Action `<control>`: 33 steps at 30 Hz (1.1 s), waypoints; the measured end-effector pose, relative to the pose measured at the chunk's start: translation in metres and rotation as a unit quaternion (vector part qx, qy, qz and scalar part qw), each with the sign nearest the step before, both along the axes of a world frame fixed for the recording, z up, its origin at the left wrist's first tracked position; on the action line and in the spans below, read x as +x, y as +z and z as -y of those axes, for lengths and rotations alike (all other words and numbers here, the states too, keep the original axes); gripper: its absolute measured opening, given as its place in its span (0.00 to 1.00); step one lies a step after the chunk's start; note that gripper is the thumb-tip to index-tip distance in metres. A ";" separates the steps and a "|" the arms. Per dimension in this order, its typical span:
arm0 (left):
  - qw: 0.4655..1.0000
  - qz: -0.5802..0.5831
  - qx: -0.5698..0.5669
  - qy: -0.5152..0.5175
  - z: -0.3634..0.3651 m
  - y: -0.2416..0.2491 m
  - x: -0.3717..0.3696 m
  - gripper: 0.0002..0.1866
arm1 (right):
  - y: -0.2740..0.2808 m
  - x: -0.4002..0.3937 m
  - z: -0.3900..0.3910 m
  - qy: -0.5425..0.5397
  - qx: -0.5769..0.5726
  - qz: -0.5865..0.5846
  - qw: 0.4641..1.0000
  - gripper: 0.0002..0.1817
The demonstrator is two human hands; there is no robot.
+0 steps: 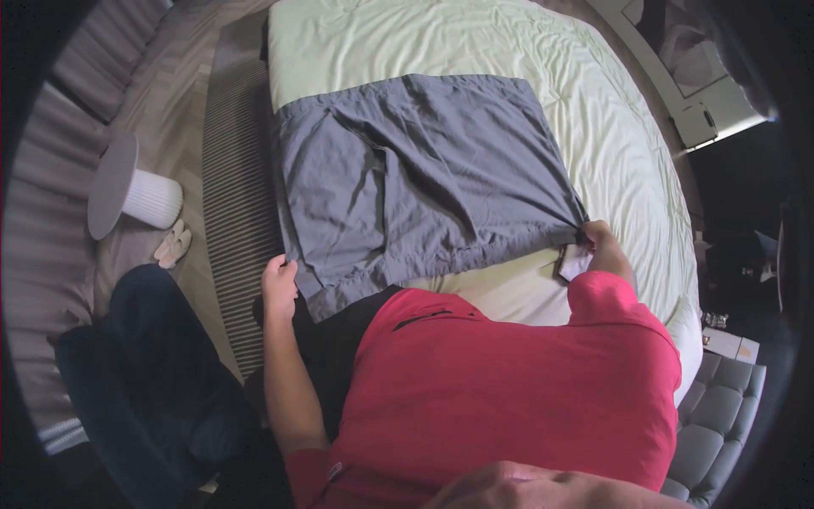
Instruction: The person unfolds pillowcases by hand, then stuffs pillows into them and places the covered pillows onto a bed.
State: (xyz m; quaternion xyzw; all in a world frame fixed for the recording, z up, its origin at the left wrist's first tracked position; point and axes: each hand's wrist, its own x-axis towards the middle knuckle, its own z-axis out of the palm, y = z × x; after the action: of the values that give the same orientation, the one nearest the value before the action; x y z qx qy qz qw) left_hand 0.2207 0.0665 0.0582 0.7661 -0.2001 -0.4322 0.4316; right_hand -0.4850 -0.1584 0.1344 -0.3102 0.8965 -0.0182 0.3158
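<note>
Grey fabric [424, 161] is spread over the bed [407, 42]. Fabric edge is pinched by left hand [280, 284], at the bed's side; opposite corner is gripped by right hand [596, 236], above the bed.

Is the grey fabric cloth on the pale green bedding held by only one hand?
No, the left hand pinches the left edge of the cloth, and the right hand grips its right side.

The head view looks forward and down from above.
</note>
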 end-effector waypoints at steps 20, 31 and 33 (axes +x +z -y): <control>0.902 0.275 -0.096 0.318 -0.239 0.035 -0.013 0.06 | 0.019 0.610 -0.131 0.856 -0.350 0.315 0.214 0.26; 0.676 0.313 0.425 0.514 -0.521 0.120 -0.296 0.29 | -0.099 0.751 -0.321 0.999 0.022 0.045 0.022 0.28; 0.589 0.390 0.522 0.478 -0.567 0.144 -0.342 0.30 | -0.110 0.761 -0.318 1.000 -0.014 0.006 -0.018 0.29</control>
State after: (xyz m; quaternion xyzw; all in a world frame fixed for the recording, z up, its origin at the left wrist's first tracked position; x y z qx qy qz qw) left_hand -0.1210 0.6340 0.2021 0.9407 0.3055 0.1464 -0.0174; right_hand 0.2758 0.1592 0.0241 0.8950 0.3287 -0.3013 -0.0133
